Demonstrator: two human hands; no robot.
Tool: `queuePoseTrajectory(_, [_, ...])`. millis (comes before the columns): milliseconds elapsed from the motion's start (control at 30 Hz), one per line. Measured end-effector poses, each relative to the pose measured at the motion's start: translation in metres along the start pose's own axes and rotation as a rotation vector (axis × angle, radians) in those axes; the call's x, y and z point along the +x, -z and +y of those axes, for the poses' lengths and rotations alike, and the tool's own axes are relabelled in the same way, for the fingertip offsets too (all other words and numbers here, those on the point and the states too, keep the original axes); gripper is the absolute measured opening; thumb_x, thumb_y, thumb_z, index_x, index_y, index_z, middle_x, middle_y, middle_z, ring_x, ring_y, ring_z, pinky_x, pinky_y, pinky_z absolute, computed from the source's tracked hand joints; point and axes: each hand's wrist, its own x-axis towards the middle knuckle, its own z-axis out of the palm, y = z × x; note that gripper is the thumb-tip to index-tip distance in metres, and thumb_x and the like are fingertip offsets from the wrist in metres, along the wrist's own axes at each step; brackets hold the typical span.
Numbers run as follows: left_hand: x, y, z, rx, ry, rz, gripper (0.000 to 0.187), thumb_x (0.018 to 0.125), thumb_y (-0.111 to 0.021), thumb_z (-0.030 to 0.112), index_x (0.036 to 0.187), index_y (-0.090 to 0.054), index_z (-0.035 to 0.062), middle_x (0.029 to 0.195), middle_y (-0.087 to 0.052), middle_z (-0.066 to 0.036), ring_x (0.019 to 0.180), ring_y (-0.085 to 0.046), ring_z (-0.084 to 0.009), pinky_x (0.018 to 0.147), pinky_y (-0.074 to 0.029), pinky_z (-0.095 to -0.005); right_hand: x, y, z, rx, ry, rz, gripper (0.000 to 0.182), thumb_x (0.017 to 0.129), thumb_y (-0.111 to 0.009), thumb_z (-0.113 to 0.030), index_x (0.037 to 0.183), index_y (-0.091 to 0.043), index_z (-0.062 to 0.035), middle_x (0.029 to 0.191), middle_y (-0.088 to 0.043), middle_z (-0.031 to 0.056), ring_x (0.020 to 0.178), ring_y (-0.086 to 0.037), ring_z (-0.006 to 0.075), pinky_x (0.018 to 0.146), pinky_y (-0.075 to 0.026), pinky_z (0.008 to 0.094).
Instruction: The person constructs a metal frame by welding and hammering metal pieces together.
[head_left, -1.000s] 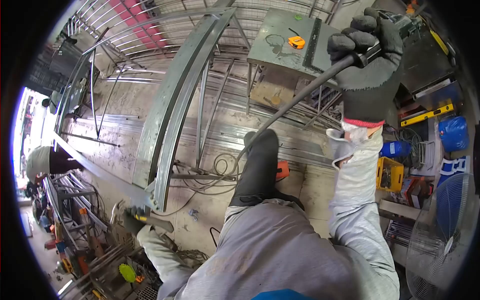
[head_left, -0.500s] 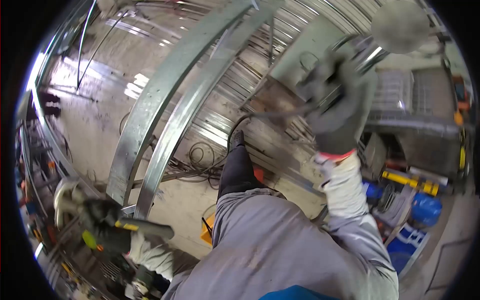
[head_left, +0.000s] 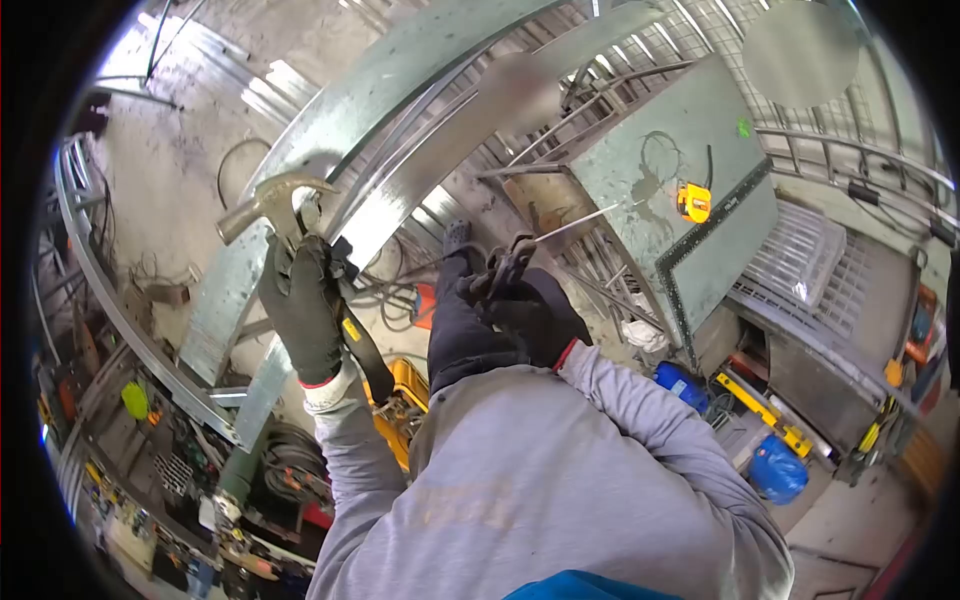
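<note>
In the head view my gloved left hand (head_left: 305, 305) is closed around the handle of a claw hammer (head_left: 262, 205). The hammer's head stands above the fingers and overlaps a curved metal beam (head_left: 330, 120). My right hand (head_left: 535, 325), also gloved, grips a welding electrode holder (head_left: 505, 268) in front of my legs. From its jaws a thin welding rod (head_left: 575, 224) points up and right toward the metal table (head_left: 620, 130). On that table lie a yellow tape measure (head_left: 694, 202) and a dark metal square (head_left: 715, 225).
A second curved beam (head_left: 420, 180) runs beside the first. Below the hammer hand stands a yellow case (head_left: 405, 385). To the right are a wire grid (head_left: 845, 275), a yellow spirit level (head_left: 765, 415) and a blue object (head_left: 777, 470). Coiled cable (head_left: 295, 465) lies lower left.
My right hand has come from over the metal table on the right back toward my body. My left hand has risen with the hammer from the lower left toward the beams.
</note>
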Motion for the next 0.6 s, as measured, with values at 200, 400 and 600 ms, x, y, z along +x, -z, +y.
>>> queuePoseTrajectory(200, [0.004, 0.001, -0.011, 0.08, 0.055, 0.059, 0.028, 0.102, -0.061, 0.019, 0.115, -0.066, -0.0049, 0.08, -0.069, -0.008, 0.061, -0.062, -0.0126, 0.055, -0.047, -0.026, 0.041, 0.024, 0.054, 0.25, -0.076, -0.058, 0.028, 0.097, -0.07, -0.015, 0.123, -0.072, -0.0033, 0.106, -0.071, 0.0042, 0.091, -0.064, 0.0143, 0.085, -0.051, 0.0313])
queuePoseTrajectory(400, [-0.001, -0.003, -0.017, 0.257, -0.039, 0.151, 0.035, 0.113, -0.054, 0.025, 0.095, -0.064, -0.003, 0.075, -0.058, -0.006, 0.059, -0.054, -0.013, 0.056, -0.042, -0.0275, 0.096, 0.082, 0.104, 0.554, -0.267, -0.089, 0.024, 0.102, -0.064, -0.018, 0.123, -0.068, -0.0049, 0.114, -0.074, 0.0084, 0.104, -0.072, 0.0199, 0.095, -0.057, 0.035])
queuePoseTrajectory(600, [0.002, 0.013, -0.025, 0.496, -0.134, 0.148, 0.032, 0.111, -0.058, 0.028, 0.095, -0.063, 0.0005, 0.082, -0.058, -0.005, 0.064, -0.057, -0.0152, 0.057, -0.043, -0.0289, 0.189, 0.239, 0.047, 1.13, 0.001, -0.174, 0.022, 0.105, -0.064, -0.023, 0.114, -0.07, -0.0036, 0.108, -0.076, 0.0117, 0.095, -0.073, 0.0273, 0.096, -0.061, 0.0488])
